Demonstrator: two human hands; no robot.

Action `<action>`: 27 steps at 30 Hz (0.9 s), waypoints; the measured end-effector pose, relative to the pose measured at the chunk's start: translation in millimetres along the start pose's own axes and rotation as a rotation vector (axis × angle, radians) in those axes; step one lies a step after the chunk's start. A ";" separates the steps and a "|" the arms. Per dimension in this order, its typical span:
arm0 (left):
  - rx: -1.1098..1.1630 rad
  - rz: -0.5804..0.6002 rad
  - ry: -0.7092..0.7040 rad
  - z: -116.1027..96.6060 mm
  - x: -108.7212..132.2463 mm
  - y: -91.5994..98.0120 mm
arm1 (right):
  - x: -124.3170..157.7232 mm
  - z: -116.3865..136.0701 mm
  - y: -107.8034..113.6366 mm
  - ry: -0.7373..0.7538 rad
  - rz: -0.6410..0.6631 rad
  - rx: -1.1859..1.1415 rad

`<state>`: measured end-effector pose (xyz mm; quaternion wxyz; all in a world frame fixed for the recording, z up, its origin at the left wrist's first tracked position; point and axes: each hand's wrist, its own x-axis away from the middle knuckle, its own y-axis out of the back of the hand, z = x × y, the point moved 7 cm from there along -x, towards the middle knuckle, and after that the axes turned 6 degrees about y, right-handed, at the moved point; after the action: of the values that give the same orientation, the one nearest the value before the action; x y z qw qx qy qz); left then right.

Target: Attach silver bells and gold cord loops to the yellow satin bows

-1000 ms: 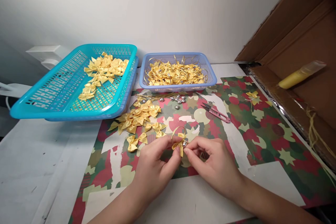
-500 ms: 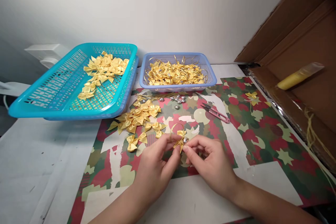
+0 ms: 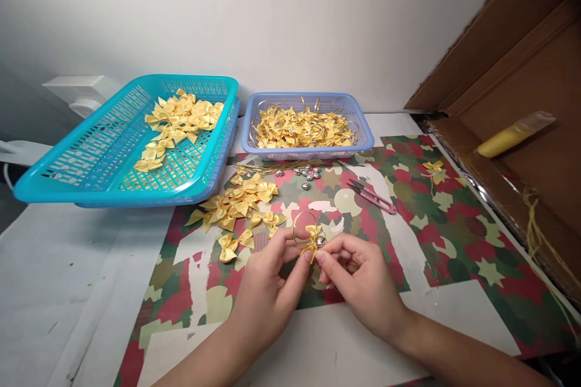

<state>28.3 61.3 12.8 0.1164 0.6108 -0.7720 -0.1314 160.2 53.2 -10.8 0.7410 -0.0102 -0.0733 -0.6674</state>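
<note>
Between my two hands is a yellow ribbon bow (image 3: 313, 233) with a loop of gold cord (image 3: 294, 225) and a silver bell (image 3: 321, 241). My left hand (image 3: 275, 278) pinches the bow and cord from the left with thumb and fingers. On the other side, my right hand (image 3: 363, 281) pinches close to the bell; fingertips partly hide what it grips, apparently the cord or ribbon end. Loose yellow bows (image 3: 236, 205) lie in a pile left of and beyond my hands. Several silver bells (image 3: 311, 172) and a bundle of gold cords (image 3: 267, 167) rest further back.
A turquoise basket (image 3: 113, 193) holding bows stands at the left on another basket. A lilac basket (image 3: 308, 150) of bows with cords and bells sits at the back. Pink thread snips (image 3: 374, 198) lie right of centre. Cardboard (image 3: 508, 66) with a yellow tube (image 3: 512, 135) borders the right.
Both hands stay in nearly the same place. My left fingers have shifted slightly on the bow, and the cord loop has tilted a little to the left.
</note>
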 end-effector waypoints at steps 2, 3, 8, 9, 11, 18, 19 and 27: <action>-0.009 -0.004 0.000 0.3 -0.2 0.2 | 0.2 -0.2 -0.2 -0.005 0.002 -0.006; -0.006 -0.004 0.001 0.2 -0.4 0.1 | 0.2 0.1 -0.3 -0.004 0.002 -0.008; 0.027 0.002 0.003 -1.0 -0.2 -1.0 | 0.2 2.6 0.1 0.018 -0.005 -0.014; 0.028 0.008 0.008 -0.9 -0.1 -1.4 | 0.1 3.0 0.3 0.022 -0.006 -0.013; 0.035 0.018 0.021 -0.6 -0.2 -1.6 | -0.2 3.3 0.7 0.031 -0.005 -0.004; -0.068 -0.066 -0.012 -7.0 -4.9 8.3 | 0.5 3.5 2.7 0.112 -0.021 0.050; -0.102 -0.086 -0.015 -8.0 -5.3 9.7 | 0.8 4.2 2.5 0.130 -0.020 0.057; -0.290 -0.195 -0.081 -12.2 -2.3 15.0 | 2.0 16.6 1.6 0.258 -0.034 0.214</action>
<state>19.3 66.1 29.3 0.1589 0.6540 -0.6860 -0.2765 160.3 53.3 5.9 0.7296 0.1558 -0.0482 -0.6641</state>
